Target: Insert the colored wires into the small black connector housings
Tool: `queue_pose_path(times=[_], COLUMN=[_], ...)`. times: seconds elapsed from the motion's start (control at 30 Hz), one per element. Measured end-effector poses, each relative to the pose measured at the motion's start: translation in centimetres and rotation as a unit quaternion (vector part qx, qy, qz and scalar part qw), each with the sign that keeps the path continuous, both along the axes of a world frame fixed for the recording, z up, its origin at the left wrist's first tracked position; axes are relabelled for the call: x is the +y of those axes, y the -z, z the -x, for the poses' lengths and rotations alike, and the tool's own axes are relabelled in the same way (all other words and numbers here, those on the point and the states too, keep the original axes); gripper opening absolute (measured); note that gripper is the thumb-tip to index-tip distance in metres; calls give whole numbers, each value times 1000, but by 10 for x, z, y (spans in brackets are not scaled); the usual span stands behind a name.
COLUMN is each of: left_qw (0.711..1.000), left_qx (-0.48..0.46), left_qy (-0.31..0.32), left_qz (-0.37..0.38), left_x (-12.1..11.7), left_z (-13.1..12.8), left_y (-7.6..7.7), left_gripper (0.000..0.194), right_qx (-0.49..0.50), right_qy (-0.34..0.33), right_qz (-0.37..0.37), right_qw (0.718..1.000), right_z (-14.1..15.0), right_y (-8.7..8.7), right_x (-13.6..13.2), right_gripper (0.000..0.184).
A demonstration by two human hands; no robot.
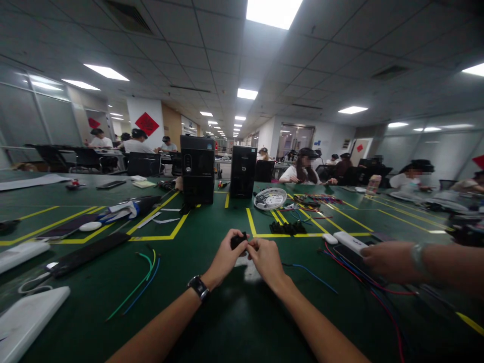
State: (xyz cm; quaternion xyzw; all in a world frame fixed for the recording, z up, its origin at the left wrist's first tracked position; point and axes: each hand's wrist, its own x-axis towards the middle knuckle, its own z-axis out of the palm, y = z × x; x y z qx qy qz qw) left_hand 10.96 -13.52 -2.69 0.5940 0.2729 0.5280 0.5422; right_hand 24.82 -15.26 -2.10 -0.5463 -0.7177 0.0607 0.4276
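My left hand (229, 249) is closed around a small black part (238, 241), held above the green table (212, 302). Meeting it from the other side, my right hand (263, 254) pinches with thumb and forefinger at the part's edge; whatever lies between those fingertips is too small to make out. Green and blue wires (148, 275) lie on the table to the left of my hands. A single blue wire (315, 275) lies just right of my right wrist. Beyond my hands is a row of black parts (288, 228).
Two black computer towers (197, 169) stand ahead, with a white round basket (270, 198) beside them. At right, a co-worker's hand (393, 261) reaches over red and blue wires near a white power bank (350, 243). A black pouch (91, 254) lies at left.
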Motion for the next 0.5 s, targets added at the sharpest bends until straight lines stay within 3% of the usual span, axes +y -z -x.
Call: queue_pose_path(times=[0.13, 0.33, 0.5], left_qw=[999, 993, 989], left_qx=[-26, -59, -49], left_qy=[-4, -105, -135], left_qz=[23, 12, -17], left_x=[-4, 6, 11], left_z=[-2, 8, 18], left_y=[-5, -9, -9], left_gripper=[25, 31, 30], right_qx=[-22, 40, 96], right_qy=[-19, -24, -110], right_qz=[-12, -16, 1], right_qw=[1000, 999, 989], right_z=[5, 10, 18], right_y=[-2, -4, -10], right_x=[-2, -6, -15], right_gripper=[24, 16, 15])
